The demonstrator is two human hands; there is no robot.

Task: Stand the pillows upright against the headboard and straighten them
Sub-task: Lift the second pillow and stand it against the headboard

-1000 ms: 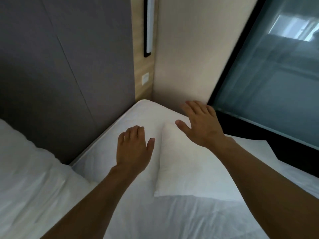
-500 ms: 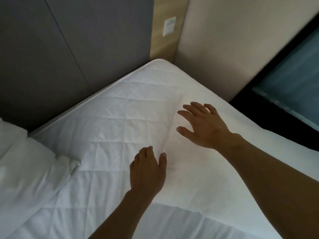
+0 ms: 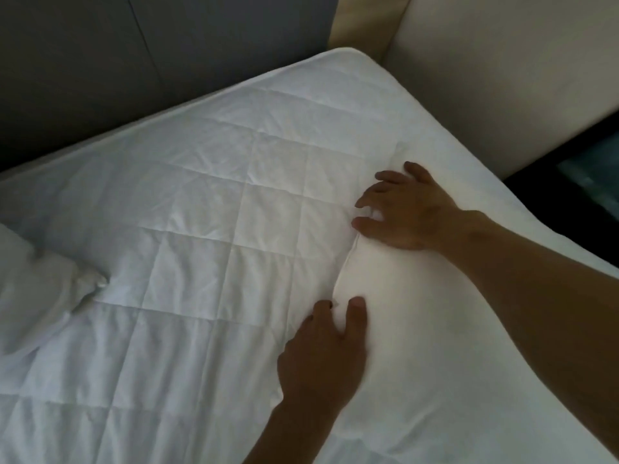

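A white pillow (image 3: pixel 412 346) lies flat on the quilted mattress (image 3: pixel 214 209), along its right side. My left hand (image 3: pixel 323 356) grips the pillow's near left edge, thumb on top and fingers curled under the seam. My right hand (image 3: pixel 407 211) curls its fingers over the pillow's far left corner. A second white pillow (image 3: pixel 37 286) lies at the left edge of the view, apart from both hands. The dark grey headboard (image 3: pixel 134 58) runs along the top left, with bare mattress between it and the pillows.
A beige wall (image 3: pixel 502 72) borders the mattress on the right. A light wood strip (image 3: pixel 361 21) fills the corner between headboard and wall. A dark window frame (image 3: pixel 576 182) shows at the far right.
My view has tilted further down toward the bed. Both hands have dropped onto the pillow's left edge and closed their fingers on it; a second ago they hovered open above it.
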